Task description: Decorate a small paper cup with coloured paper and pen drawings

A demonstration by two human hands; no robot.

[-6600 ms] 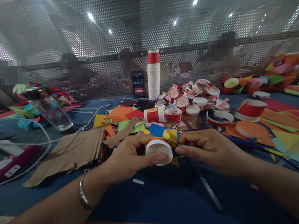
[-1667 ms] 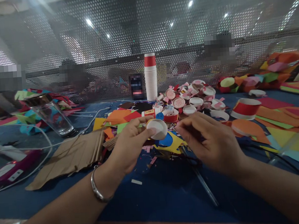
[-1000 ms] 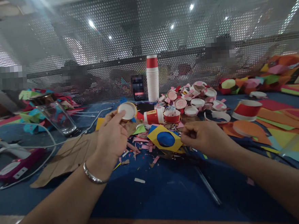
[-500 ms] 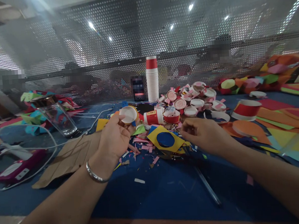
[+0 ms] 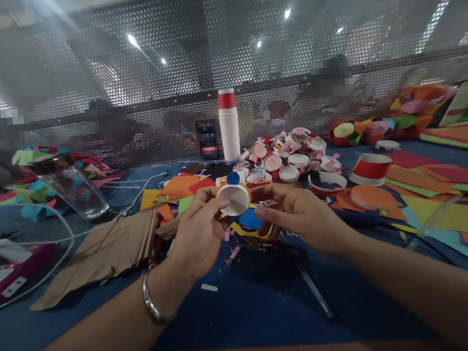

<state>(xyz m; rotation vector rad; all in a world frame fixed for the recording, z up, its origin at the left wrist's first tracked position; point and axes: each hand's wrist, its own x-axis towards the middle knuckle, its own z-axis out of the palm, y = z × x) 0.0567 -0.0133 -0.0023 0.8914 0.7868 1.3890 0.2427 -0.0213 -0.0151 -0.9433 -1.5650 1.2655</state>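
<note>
Between thumb and fingers, my left hand (image 5: 205,225) grips a short paper cup piece (image 5: 238,199) with its white round hollow tipped toward me. Yellow paper wraps its outside, and a small blue disc (image 5: 233,178) stands at its top edge. My right hand (image 5: 296,208) comes in from the right. Its forefinger reaches the cup piece's right edge, while the thumb stays apart below; the other fingertips are partly hidden. Just behind and under the hands lies yellow paper with a blue circle (image 5: 249,220), partly covered, among paper scraps.
Behind stand a tall cup stack (image 5: 229,127) and a phone (image 5: 207,140). Many cut cup bottoms (image 5: 273,162) are heaped right of them. Cardboard (image 5: 103,249), a tilted glass (image 5: 78,191) and a white cable lie left. Coloured paper (image 5: 440,209) spreads right; a pen-like rod (image 5: 314,290) lies in front.
My left hand has brought the cup piece right and lower, turning it so the blue disc shows on top. My right hand has moved left to its edge. The view has shifted slightly right.
</note>
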